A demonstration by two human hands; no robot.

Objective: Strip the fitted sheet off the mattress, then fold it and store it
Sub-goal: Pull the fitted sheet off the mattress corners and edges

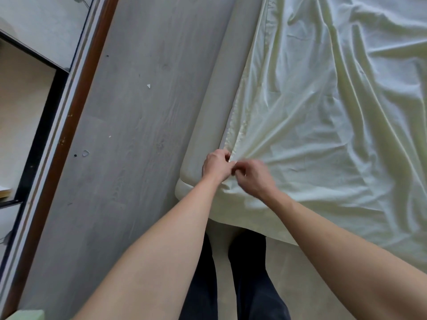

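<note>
Where both hands meet, left hand [216,166] and right hand [253,177] pinching fitted sheet [312,139] edge

Fitted sheet [323,135] runs off the right edge.

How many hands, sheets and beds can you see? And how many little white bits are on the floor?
Hands: 2, the left hand and the right hand, both pinching the sheet's edge at the corner
Sheets: 1, the pale yellow fitted sheet
Beds: 1, the mattress
Little white bits: 2, one scrap and a smaller speck on the grey floor
Total: 6
</note>
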